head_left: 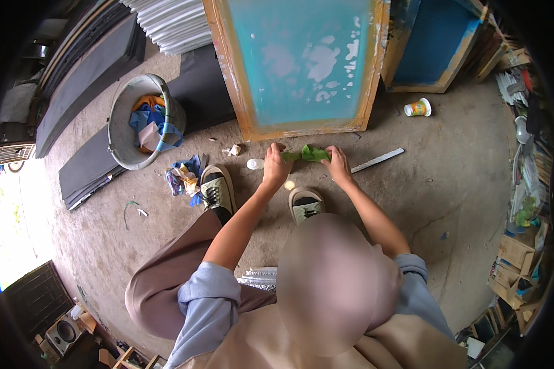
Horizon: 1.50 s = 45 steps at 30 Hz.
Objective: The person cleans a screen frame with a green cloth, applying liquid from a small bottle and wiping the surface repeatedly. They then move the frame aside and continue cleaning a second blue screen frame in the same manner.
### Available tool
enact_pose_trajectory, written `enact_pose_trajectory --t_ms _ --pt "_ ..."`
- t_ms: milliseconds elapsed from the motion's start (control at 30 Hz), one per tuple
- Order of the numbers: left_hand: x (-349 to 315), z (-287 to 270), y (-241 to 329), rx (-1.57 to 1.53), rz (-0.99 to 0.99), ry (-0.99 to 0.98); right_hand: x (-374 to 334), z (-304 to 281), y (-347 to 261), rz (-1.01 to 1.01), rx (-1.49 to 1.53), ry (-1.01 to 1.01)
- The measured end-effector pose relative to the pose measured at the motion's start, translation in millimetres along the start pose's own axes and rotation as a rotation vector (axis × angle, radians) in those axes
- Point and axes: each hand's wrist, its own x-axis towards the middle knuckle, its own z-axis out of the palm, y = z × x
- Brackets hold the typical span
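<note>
And here's the green strip [314, 153], stretched level between both hands, just short of the framed screen [301, 67]! Left hand [278, 166] closed narrowly on its left end, right hand [337, 165] pinching the right. Just left, a small white object [255, 164]; can't tell whether the hand touches it. Out right, a pale strip [378, 160] lies on the floor [437, 178], a printed cup [418, 108] farther off. Far left, a bucket [120, 138] stands holding colourful rags [146, 120]!
</note>
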Motion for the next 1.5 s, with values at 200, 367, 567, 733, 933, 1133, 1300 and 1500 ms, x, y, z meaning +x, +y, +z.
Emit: enact_pose_trajectory --t_ms 200,367,567,733,933,1133,1300,1500 --pt "4 4 14 0.133 0.166 0.119 8 -17 -13 0.130 0.077 -0.138" --pt "16 -31 51 -0.194 0.197 -0.056 5 -82 -80 -0.362 0.097 0.036" --pt "23 -123 152 -0.501 0.304 -0.372 -6 -182 -179 -0.408 0.346 -0.085" --pt "1 -210 188 -0.352 0.351 -0.431 -20 -215 -245 -0.564 0.458 -0.022" --pt "-32 -268 197 -0.609 0.290 -0.383 -35 -229 -301 -0.604 0.444 -0.169" --pt "-35 -267 188 -0.422 0.375 -0.179 -51 -208 -341 -0.656 0.195 -0.173" --pt "-21 -265 174 -0.293 0.317 -0.066 -36 -195 -311 -0.440 0.226 -0.160" --pt "-27 -270 183 -0.327 0.372 0.056 -36 -182 -290 -0.329 0.414 -0.302"
